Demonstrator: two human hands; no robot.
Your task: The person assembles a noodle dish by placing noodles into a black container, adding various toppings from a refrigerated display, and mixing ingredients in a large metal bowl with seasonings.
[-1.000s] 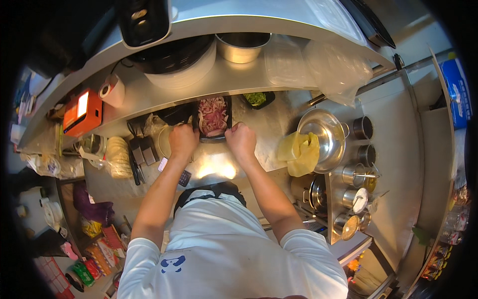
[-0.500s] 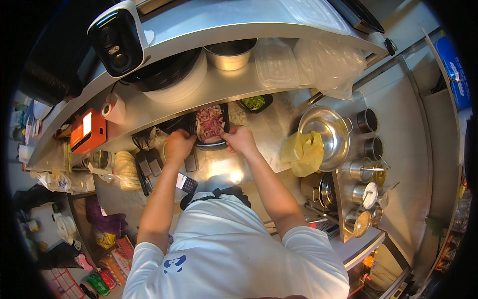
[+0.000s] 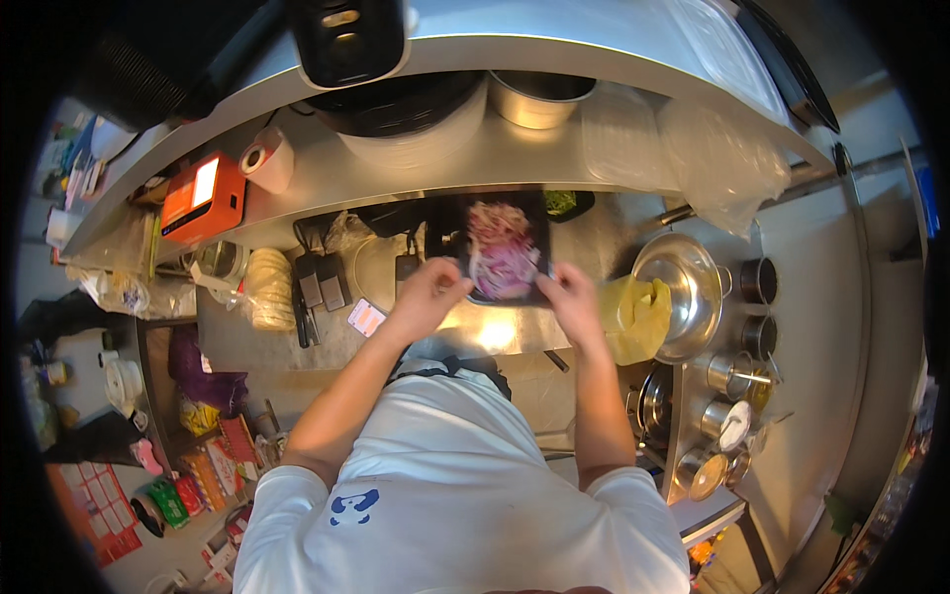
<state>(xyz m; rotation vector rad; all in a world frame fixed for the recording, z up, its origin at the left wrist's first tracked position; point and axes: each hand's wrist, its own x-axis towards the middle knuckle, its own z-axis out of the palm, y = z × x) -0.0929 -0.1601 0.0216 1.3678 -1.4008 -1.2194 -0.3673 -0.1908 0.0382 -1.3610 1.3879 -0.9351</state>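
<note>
A black tray holds purple-pink and pale shreds. Yellow gloves lie beside a silvery bowl. An orange device sits near the steel worktop's left edge.

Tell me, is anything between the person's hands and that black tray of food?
Nothing visible. The left hand and right hand seem to grip the black tray at its near corners, with no object between.
</note>
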